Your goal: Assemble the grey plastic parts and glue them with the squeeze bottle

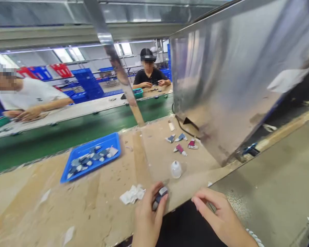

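My left hand (151, 209) is curled around a small dark blue-grey and white plastic part (161, 195), held near the table's front edge. Off to the right, past that edge, my right hand (216, 212) has its thumb and fingertips pinched together; whether something tiny sits between them I cannot make out. A small translucent bottle with a dark tip (176, 169) stands on the table just beyond my left hand. Crumpled white tissue (133, 194) lies to its left. Farther back are two blue-grey and white parts (181, 137) and two dark pink and white parts (180, 149).
A blue tray (92, 168) holds several blue-grey and white parts. A shiny metal panel (211, 85) rises at the right, and a metal post (118, 68) stands at the table's far side. Beyond a green conveyor belt (100, 120), two people work with their hands at another bench.
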Motion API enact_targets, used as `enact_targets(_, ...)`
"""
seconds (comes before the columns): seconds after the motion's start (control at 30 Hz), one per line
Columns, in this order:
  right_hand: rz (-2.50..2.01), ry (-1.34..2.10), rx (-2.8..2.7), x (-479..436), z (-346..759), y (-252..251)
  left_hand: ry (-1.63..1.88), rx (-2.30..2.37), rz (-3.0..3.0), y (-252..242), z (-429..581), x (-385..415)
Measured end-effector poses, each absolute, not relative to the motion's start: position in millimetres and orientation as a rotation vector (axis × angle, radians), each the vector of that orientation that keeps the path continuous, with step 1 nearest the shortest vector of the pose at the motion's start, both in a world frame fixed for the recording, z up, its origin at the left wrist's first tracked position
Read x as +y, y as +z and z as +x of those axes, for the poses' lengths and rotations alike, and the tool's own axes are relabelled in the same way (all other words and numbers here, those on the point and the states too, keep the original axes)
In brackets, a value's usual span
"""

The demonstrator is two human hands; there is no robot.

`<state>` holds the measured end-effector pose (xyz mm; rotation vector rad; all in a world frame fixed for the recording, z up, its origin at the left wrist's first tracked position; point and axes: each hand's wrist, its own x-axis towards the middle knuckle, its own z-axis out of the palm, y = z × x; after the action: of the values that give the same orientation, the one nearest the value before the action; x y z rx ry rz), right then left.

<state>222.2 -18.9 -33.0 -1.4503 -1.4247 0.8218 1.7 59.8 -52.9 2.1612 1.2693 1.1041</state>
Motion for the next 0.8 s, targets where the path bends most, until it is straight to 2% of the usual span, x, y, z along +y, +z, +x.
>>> enact_targets(0.2,-1.594,0.538,-1.236,32,215,-42,1.095,1.292,2.198,-40,8,50)
enact_targets(0.47,-1.453,0.759,-1.590,76,209,-38,1.204,1.383,2.224,-42,14,56)
enact_targets(0.8,-1.301,0.961,-1.021,60,218,-51,1.280,1.432,2.370,-40,17,57)
